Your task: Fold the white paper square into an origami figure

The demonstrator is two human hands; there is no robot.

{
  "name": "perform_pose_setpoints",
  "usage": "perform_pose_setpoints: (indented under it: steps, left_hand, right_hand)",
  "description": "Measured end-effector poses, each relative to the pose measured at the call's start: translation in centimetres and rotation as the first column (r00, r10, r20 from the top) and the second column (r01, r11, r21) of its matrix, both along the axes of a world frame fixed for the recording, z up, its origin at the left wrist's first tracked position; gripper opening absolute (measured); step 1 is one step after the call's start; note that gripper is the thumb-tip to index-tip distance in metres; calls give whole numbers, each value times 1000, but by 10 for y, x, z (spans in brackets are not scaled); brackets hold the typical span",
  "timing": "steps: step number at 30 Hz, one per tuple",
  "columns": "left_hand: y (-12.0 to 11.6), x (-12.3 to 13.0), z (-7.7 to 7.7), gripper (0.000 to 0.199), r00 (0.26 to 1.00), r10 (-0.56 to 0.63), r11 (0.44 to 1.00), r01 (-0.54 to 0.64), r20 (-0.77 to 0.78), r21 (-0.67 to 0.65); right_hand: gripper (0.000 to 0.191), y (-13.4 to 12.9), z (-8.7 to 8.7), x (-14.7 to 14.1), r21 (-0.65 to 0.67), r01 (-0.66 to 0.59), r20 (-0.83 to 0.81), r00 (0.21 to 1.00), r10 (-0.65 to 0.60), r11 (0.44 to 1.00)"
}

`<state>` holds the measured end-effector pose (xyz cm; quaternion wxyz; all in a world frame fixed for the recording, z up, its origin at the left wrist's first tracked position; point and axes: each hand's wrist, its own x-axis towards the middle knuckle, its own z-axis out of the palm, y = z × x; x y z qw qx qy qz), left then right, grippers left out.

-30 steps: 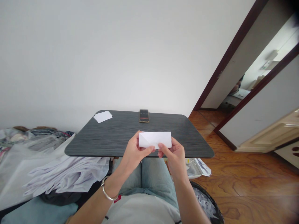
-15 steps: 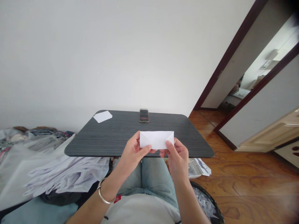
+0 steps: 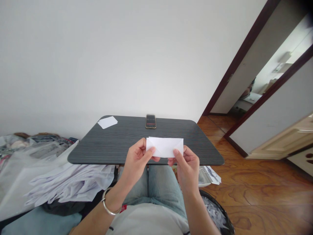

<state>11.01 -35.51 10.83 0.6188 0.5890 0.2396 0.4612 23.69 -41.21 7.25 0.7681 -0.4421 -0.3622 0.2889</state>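
Two ends of folded paper [image 3: 164, 145] pinched on my feed, L hand [image 3: 137, 158] & R hand [image 3: 188, 164], above near edge of tabletop [image 3: 110, 147]; I'd say to keep it flat. Phone [image 3: 151, 121] at mid far edge, prob. out of the way.

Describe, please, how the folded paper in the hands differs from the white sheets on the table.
The folded paper is held by the left hand and right hand, while the white sheets lie at the far left corner of the table. The folded paper shows diagonal creases; the white sheets look plain. Both are white.
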Motion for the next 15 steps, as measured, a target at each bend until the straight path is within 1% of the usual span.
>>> perform_pose_setpoints:
  steps: [3,5,7,11,13,15]
  left_hand:
    - [1,2,-1,26,999,26,999,-25,40,-21]
    - [2,3,-2,29,996,41,998,-37,73,-53]
    - [3,5,-4,35,996,41,995,-34,75,-89]
    - [5,6,-5,68,998,57,993,-53,31,-107]
    - [7,6,-6,70,998,61,994,-60,15,-93]
    - [8,5,-8,62,998,58,996,-59,-9,-74]
  right_hand:
    - [20,0,0,0,-6,7,25,1000,-7,1000]
    - [21,1,0,-1,-15,14,51,999,-14,1000]
    - [21,2,0,-2,-25,16,76,997,-14,1000]
    - [20,4,1,-5,-30,29,95,995,-26,999]
    - [18,6,2,-6,-21,49,73,996,-48,999]
    - [29,9,3,-6,-7,62,42,997,-61,998]
